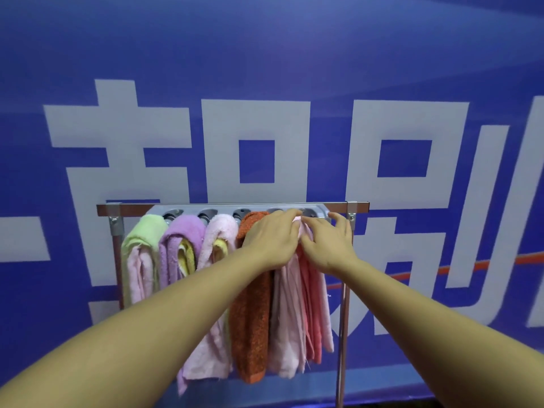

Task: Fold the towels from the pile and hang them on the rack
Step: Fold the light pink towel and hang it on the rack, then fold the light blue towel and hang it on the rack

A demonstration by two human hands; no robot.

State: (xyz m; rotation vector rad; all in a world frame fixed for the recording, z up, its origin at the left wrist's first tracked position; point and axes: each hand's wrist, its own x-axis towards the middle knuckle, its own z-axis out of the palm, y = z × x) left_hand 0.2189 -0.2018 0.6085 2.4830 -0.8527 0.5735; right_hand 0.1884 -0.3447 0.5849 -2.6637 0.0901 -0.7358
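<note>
A metal rack with a grey peg bar stands against the blue wall. Folded towels hang from it in a row: a green towel, a purple towel, a pale pink towel, an orange towel, and at the right end a pink towel. My left hand lies over the top of the pink towel, fingers reaching to the peg. My right hand touches the same towel's top from the right, fingers spread. The peg under the hands is hidden.
The rack's right post runs down beside the pink towel, the left post beside the green one. A blue wall banner with large white characters fills the background right behind the rack.
</note>
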